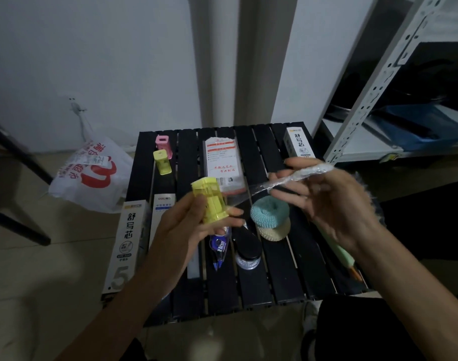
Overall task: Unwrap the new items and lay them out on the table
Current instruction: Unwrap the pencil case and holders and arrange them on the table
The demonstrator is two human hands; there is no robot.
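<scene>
Head view, step in hand: stripping of clear film (pixel 303 173) from a yellow plastic case (pixel 209 201). Case held above the slatted table (pixel 282 269), just toward 10 o'clock of its middle, gripped by the left hand (pixel 194 227) with fingers and thumb curled round its lower half. Film pinched in the right hand (pixel 334 201) and drawn taut toward 2 o'clock, far end apparently clinging to the case.

Judged partway through: wrap not yet free. Next move calls for a firm hold on the case, a clean pull-off of the film, then a bare slat for setting down, perhaps beside the pink case (pixel 163 142) and second yellow case (pixel 162 161) standing at 11 o'clock.

Hard to make out: exact nature of the cases; print on the flat packet (pixel 222 162) at 12 o'clock. Partly hidden under the right wrist at 4 o'clock: a green-handled brush (pixel 343 257). At 8 o'clock, long white boxes (pixel 127 235), the inner one partly covered by the left forearm.
</scene>
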